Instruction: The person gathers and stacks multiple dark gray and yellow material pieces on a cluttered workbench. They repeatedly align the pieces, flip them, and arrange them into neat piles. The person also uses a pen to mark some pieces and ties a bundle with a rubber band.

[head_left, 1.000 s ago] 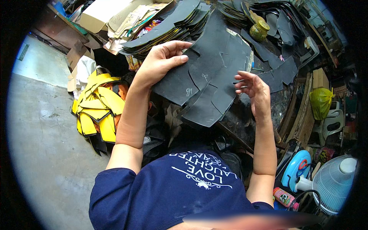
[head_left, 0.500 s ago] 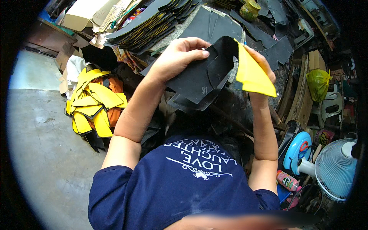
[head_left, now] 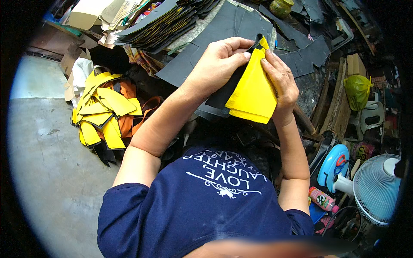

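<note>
In front of my chest, over the near edge of the worktable, I hold a folded sheet piece (head_left: 251,92), black on one face and yellow on the other. Its yellow face is turned towards me, and the layers show at its lower edge. My left hand (head_left: 217,62) is closed, pinching the black upper edge between thumb and fingers. My right hand (head_left: 282,81) grips the yellow side, thumb and fingers near the top fold. Part of the black side is hidden behind the yellow one. Large flat black sheets (head_left: 198,45) lie on the table beneath.
A tall stack of black pieces with yellow edges (head_left: 163,32) stands at the far left of the table. Yellow cut pieces (head_left: 107,103) are heaped on my left. On my right are a fan (head_left: 376,189), a pink bottle (head_left: 322,198) and a wooden beam (head_left: 333,103).
My right hand has moved left, closer to my left hand. The yellow face has swung across the black one, narrowing the piece. My left hand has shifted slightly right.
</note>
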